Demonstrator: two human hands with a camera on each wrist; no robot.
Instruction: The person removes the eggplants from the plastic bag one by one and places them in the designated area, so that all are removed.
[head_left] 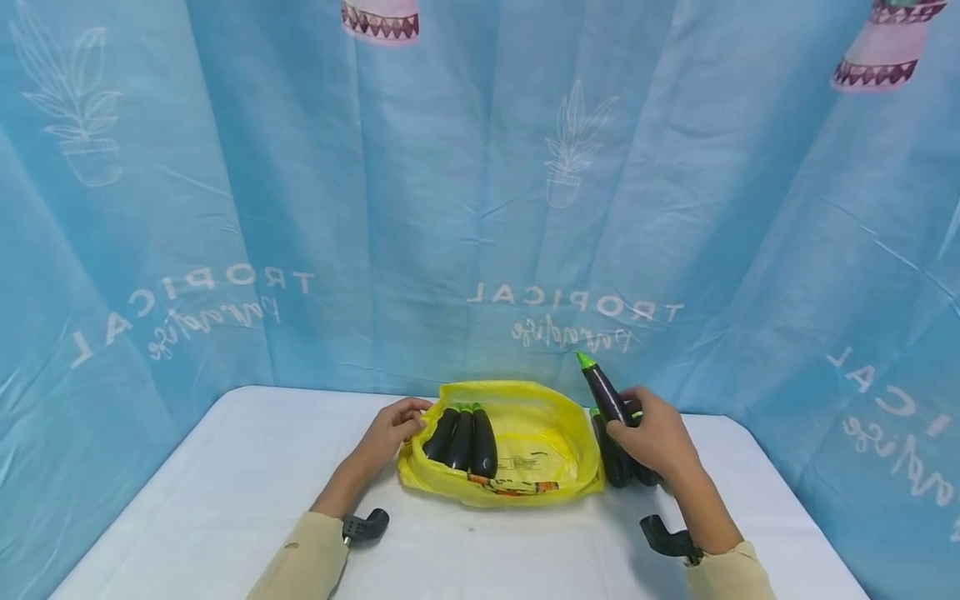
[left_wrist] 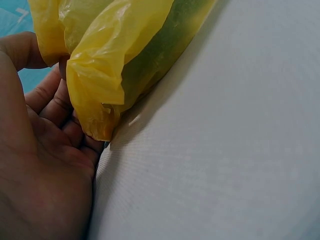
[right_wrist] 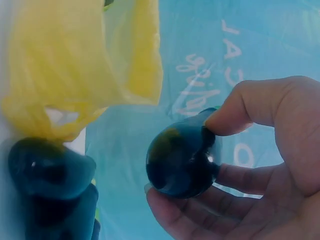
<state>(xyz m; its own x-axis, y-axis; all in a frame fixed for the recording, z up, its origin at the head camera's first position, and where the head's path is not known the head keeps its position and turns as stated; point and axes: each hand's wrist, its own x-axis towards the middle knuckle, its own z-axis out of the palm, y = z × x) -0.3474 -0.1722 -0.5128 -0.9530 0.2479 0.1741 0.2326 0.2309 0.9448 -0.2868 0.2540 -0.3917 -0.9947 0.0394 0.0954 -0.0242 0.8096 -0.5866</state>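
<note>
A yellow plastic bag [head_left: 517,492] lies with its mouth wide toward me, and three dark eggplants [head_left: 461,442] rest side by side in its left part. My left hand [head_left: 395,425] holds the bag's left edge; in the left wrist view the thumb and fingers of that hand [left_wrist: 55,145] are around the crumpled yellow plastic [left_wrist: 100,85]. My right hand [head_left: 656,433] grips another eggplant [head_left: 603,392], raised at the bag's right side, its green stem end pointing up and left. Seen from the right wrist, this eggplant's rounded end [right_wrist: 180,157] sits between thumb and fingers.
More eggplants [head_left: 617,467] lie on the white table [head_left: 480,554] just right of the bag, partly behind my right hand; the right wrist view shows them stacked closely [right_wrist: 50,170]. A blue printed curtain [head_left: 450,208] hangs behind and along both sides of the table.
</note>
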